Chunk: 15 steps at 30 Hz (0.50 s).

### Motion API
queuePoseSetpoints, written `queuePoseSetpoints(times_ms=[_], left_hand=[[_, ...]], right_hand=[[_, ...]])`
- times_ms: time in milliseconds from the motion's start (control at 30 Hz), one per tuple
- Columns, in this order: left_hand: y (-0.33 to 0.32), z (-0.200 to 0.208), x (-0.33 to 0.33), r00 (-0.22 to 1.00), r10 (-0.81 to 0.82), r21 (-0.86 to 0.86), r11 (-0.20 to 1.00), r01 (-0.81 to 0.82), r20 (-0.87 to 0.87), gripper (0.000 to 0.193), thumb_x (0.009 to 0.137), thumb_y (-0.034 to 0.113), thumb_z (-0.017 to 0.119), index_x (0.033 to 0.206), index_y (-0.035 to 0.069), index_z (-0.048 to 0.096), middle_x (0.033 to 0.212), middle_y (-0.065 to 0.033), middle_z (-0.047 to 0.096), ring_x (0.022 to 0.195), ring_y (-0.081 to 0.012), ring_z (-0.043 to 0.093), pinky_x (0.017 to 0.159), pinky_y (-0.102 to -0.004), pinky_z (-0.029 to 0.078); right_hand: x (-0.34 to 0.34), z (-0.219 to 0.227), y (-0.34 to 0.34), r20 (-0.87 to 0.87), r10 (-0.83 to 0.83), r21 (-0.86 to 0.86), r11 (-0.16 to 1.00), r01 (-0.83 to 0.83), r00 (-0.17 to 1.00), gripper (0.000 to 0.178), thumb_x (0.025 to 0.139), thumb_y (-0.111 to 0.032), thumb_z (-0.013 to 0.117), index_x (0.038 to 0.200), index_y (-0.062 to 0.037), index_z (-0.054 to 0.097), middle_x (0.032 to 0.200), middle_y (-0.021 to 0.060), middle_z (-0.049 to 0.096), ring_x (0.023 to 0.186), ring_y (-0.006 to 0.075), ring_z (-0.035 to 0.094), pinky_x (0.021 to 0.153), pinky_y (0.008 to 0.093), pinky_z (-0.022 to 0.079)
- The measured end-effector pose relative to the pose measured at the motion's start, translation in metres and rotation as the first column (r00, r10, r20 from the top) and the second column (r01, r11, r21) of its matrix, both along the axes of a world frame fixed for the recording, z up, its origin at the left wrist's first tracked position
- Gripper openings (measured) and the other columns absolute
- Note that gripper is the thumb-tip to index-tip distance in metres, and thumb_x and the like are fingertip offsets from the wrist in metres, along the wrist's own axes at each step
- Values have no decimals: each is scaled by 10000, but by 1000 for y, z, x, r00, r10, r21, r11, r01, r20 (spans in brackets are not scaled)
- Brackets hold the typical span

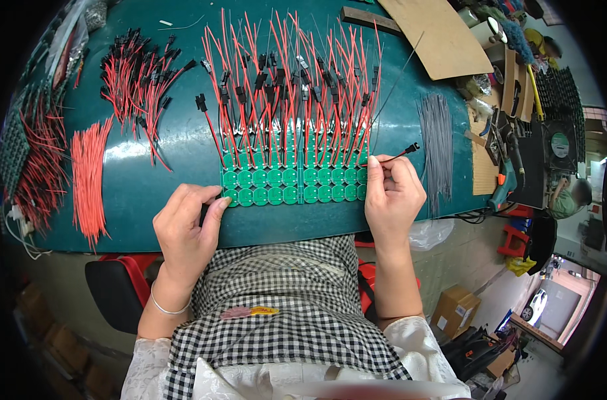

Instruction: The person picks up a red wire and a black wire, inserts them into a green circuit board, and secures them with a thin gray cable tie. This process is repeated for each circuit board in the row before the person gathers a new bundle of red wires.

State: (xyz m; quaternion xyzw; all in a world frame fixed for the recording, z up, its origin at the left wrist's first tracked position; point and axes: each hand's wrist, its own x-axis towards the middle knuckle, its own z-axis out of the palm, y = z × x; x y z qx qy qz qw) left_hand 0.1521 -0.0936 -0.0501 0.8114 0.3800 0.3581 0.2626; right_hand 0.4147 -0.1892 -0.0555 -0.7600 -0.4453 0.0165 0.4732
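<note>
A panel of round green circuit boards (270,195) lies in front of me on the table. Red and black wires with black plug connectors (270,93) stand up from its farther rows; the two nearest rows carry none. My left hand (189,223) pinches the panel's near left corner between thumb and fingers. At the right edge, my right hand (393,200) is closed with its thumb against the panel. One lead with a black connector (412,147) sticks out to the right past these fingertips; whether they grip it too, I cannot tell.
Left of the panel lie a bundle of red wires (90,180) and a heap of connector leads (143,83). Grey wires (437,147) lie to the right, near a teal-handled tool (503,190). A brown board (440,37) covers the far right. More wired panels (33,147) sit far left.
</note>
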Motion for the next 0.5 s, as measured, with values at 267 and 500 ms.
queuePoseSetpoints(times_ms=[267, 500], left_hand=[[-1, -4, -3, 999, -24, -5, 1000, 24, 48, 163, 738, -74, 772, 857, -17, 676, 816, -85, 667, 528, -83, 420, 476, -237, 338], [-10, -4, -1, 997, -39, -2, 999, 39, 72, 153, 733, -72, 776, 833, -10, 679, 832, -98, 684, 568, -111, 512, 488, -243, 382]], right_hand=[[8, 2, 4, 161, 158, -109, 984, -142, 974, 149, 836, -18, 731, 783, 11, 595, 712, 92, 566, 524, 177, 527, 500, 307, 442], [5, 4, 10, 121, 119, -77, 991, -111, 985, 168, 811, -38, 762, 814, 5, 599, 727, 91, 589, 562, 177, 550, 534, 299, 459]])
